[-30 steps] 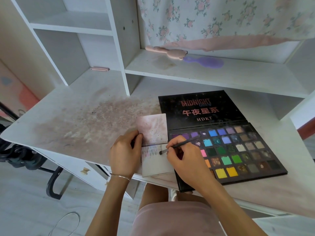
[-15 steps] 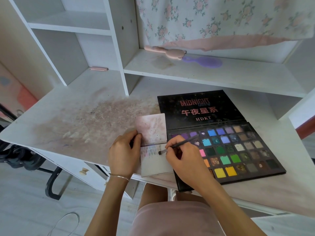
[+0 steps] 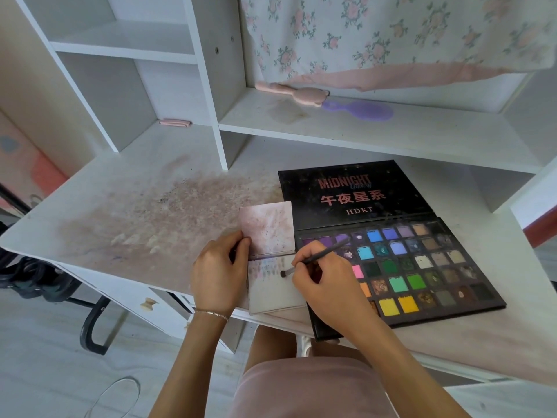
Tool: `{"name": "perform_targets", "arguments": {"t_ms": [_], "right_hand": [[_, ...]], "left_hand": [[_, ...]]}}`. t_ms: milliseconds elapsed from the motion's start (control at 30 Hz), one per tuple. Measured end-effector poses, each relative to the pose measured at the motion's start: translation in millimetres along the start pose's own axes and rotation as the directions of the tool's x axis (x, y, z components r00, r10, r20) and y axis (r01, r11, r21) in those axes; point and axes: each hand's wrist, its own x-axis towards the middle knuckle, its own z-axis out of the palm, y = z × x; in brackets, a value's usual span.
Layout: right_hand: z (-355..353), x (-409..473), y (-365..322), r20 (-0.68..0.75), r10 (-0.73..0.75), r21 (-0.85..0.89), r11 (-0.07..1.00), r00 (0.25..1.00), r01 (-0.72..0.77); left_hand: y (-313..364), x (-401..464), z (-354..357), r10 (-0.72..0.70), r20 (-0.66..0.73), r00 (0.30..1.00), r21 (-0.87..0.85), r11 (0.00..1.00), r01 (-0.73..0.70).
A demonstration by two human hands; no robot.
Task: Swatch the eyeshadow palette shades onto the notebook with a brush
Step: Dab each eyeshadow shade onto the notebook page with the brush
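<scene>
A small open notebook (image 3: 272, 292) lies at the desk's front edge, its lower page carrying a row of faint colour swatches near the top. My left hand (image 3: 218, 274) presses on its left edge. My right hand (image 3: 327, 280) grips a thin dark brush (image 3: 316, 258), whose tip touches the lower page just right of the swatches. A large black eyeshadow palette (image 3: 401, 260) lies open to the right, with several rows of coloured pans; my right hand covers its lower left corner.
The white desk (image 3: 144, 218) is stained pinkish-brown left of the notebook. On the shelf (image 3: 391, 131) behind lie a pink brush (image 3: 297, 93) and a purple hairbrush (image 3: 366, 110). A pink clip (image 3: 174, 122) lies at the back left. Floral cloth hangs above.
The brush tip has stayed on the notebook page with only a slight shift. Both hands keep their places.
</scene>
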Motion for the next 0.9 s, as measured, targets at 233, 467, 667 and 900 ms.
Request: {"name": "perform_targets", "arguments": {"t_ms": [233, 467, 667, 900], "right_hand": [[-11, -8, -3, -0.204, -0.024, 0.181, 0.982, 0.979, 0.062], [-43, -23, 13, -0.374, 0.014, 0.177, 0.983, 0.927, 0.057], [-80, -39, 35, -0.488, 0.052, 0.118, 0.993, 0.871, 0.007], [-120, -48, 59, -0.67, 0.106, 0.031, 0.993, 0.735, -0.115]], "left_hand": [[0, 0, -1, -0.018, -0.005, 1.0, 0.01, 1.0, 0.018], [-1, 1, -1, -0.013, -0.003, 1.0, 0.012, 1.0, 0.013], [-5, 1, 0, -0.02, 0.01, 1.0, 0.0, 1.0, 0.02], [-4, 2, 2, -0.029, 0.018, 0.999, -0.03, 0.999, 0.029]]}}
